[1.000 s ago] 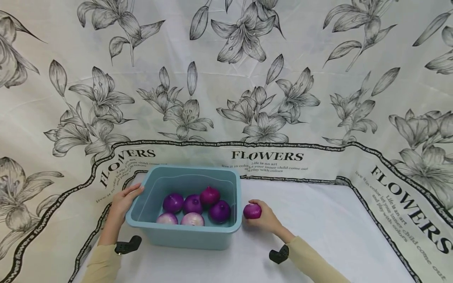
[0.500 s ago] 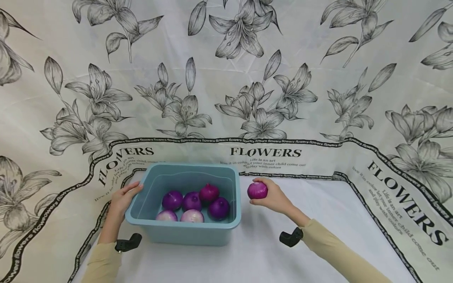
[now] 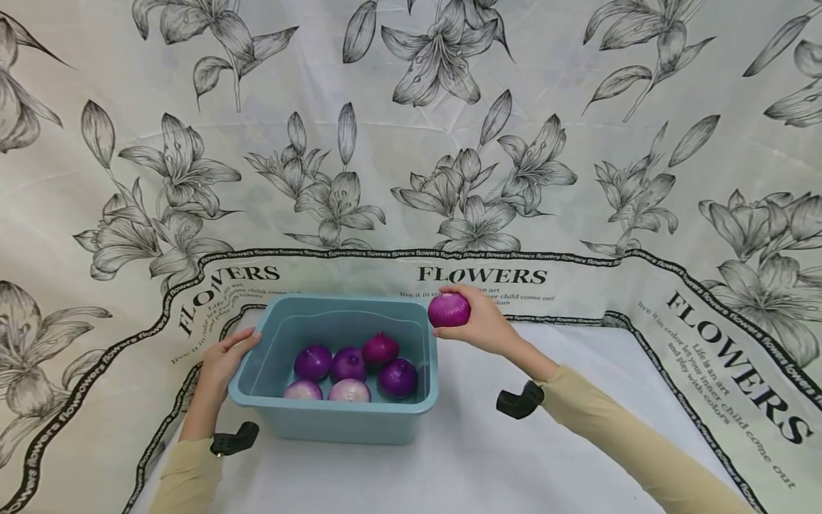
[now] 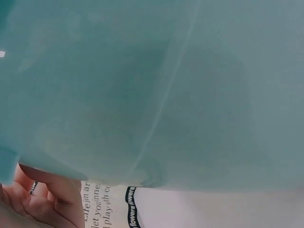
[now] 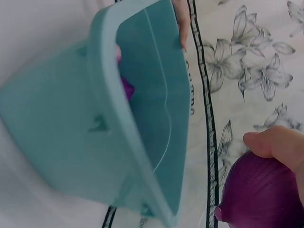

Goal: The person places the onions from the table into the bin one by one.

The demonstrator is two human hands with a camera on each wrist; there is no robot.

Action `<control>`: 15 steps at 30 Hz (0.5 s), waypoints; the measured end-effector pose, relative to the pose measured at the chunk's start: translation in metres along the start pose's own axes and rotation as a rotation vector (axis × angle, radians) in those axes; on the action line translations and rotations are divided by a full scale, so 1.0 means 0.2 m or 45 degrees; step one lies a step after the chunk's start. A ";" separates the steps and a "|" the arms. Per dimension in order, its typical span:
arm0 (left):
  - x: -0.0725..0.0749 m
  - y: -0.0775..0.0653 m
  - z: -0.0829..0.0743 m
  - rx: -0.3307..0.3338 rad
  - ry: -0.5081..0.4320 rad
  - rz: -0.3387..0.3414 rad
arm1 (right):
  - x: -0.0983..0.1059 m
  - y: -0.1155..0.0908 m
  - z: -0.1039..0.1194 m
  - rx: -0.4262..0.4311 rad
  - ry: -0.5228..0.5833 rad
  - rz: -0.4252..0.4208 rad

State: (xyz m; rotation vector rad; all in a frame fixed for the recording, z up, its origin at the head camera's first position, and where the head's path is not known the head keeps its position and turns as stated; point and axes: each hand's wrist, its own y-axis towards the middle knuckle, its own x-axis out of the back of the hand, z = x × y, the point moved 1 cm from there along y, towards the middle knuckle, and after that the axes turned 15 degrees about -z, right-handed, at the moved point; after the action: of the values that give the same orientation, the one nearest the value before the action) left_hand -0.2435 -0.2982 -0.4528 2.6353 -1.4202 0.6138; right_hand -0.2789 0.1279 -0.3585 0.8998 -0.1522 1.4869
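My right hand holds a purple onion in the air, at the right rim of a blue plastic tub. In the right wrist view the thumb lies along the held onion, apart from the tub. My left hand grips the tub's left rim. In the left wrist view the tub wall fills most of the picture, with the left hand at the lower left corner. Several onions lie on the tub's floor, most of them purple; two in front look whitish on top.
The tub stands on a white-covered table. A cloth printed with flowers hangs behind and along both sides. Black camera mounts sit on the left wrist and the right wrist.
My right hand has lifted the onion from beside the tub on the table, first up and right, then left to the tub's rim. The left hand and tub have stayed in place.
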 end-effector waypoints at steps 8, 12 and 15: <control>-0.01 0.04 0.00 0.012 -0.004 -0.004 | -0.17 0.06 0.16 0.033 0.084 0.101; -0.02 0.06 0.00 0.013 -0.019 0.001 | -0.27 0.09 0.22 0.067 0.080 0.144; -0.02 0.08 0.00 0.006 -0.028 0.012 | -0.35 0.11 0.25 0.085 0.063 0.176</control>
State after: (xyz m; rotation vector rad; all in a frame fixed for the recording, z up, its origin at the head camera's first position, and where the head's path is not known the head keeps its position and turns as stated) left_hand -0.2580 -0.3033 -0.4554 2.6483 -1.4395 0.5919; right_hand -0.2872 0.0386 -0.3579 0.9203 -0.1310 1.6491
